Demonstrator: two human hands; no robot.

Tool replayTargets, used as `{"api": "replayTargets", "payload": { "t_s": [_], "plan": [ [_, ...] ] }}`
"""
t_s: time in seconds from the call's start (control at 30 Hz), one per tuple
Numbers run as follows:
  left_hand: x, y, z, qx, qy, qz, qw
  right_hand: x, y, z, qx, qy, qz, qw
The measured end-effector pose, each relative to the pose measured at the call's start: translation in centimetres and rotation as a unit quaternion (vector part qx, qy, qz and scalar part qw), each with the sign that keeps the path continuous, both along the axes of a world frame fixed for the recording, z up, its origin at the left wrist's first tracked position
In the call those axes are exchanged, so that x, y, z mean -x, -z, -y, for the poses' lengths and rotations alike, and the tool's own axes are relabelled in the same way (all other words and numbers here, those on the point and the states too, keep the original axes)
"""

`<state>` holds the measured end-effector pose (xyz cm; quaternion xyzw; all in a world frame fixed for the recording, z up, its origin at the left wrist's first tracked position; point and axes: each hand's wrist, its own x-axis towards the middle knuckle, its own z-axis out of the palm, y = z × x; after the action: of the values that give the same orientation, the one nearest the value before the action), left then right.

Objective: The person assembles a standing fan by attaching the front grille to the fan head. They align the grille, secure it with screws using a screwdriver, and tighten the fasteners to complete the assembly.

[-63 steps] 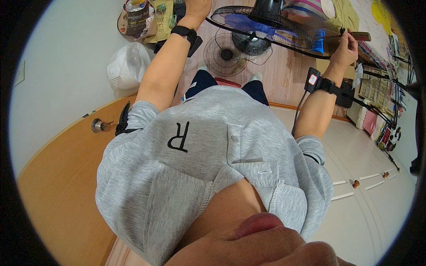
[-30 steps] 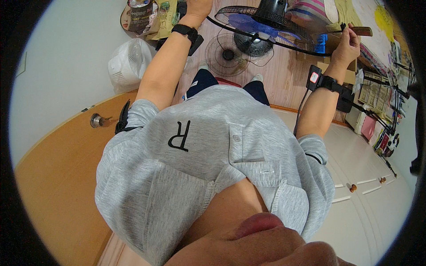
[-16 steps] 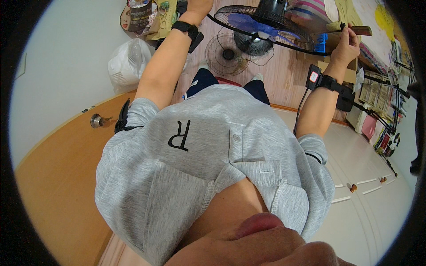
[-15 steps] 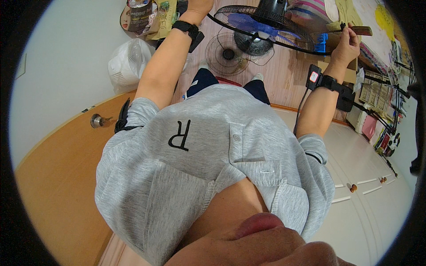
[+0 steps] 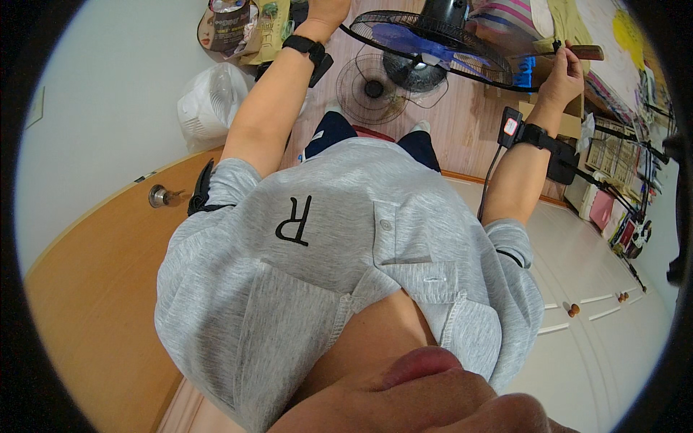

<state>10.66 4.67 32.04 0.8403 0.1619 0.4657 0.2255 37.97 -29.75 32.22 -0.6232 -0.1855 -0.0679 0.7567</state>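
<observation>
An upright black fan with blue blades [image 5: 393, 36] stands in front of me, its wire guard partly off the top edge. My left hand [image 5: 328, 13] is at the left end of the guard's black rim. Its fingers lie beyond the picture's edge, so their grip is hidden. On the right, my right hand [image 5: 563, 81] is closed, thumb and fingers pinched around a screwdriver with a brown handle [image 5: 590, 53]. The thin shaft points left toward the fan. A small dark piece [image 5: 556, 45] shows at my fingertips. The rim's right end comes near this hand.
A detached round wire guard [image 5: 346, 90] lies on the floor by my feet, beside the fan's black base [image 5: 411, 71]. White plastic bag [image 5: 209, 108] and packages stand at left. A cardboard box [image 5: 570, 108] is at right; a wooden door [image 5: 108, 289] is near left.
Almost nothing differs. The fan and both my hands appear very slightly shifted in the picture, and my right hand keeps the screwdriver.
</observation>
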Motion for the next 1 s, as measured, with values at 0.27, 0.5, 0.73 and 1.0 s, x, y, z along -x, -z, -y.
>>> {"api": "replayTargets", "payload": {
  "t_s": [0.27,0.5,0.73,1.0],
  "plan": [
    [0.5,-0.5,0.4,-0.001,0.006,0.004,1.000,-0.8,0.3,-0.4,0.013,0.004,0.036,0.999],
    [1.2,-1.4,1.2,-0.002,0.009,0.015,1.000,-0.4,0.1,-0.3,0.005,-0.006,0.009,1.000],
    [2.0,-1.8,1.7,0.010,-0.004,0.010,1.000,-0.3,-0.3,-0.5,0.007,-0.025,0.023,0.999],
    [2.4,-1.2,2.2,0.092,-0.018,-0.024,0.995,-0.4,0.7,-0.9,0.006,-0.014,0.017,1.000]
  ]
}}
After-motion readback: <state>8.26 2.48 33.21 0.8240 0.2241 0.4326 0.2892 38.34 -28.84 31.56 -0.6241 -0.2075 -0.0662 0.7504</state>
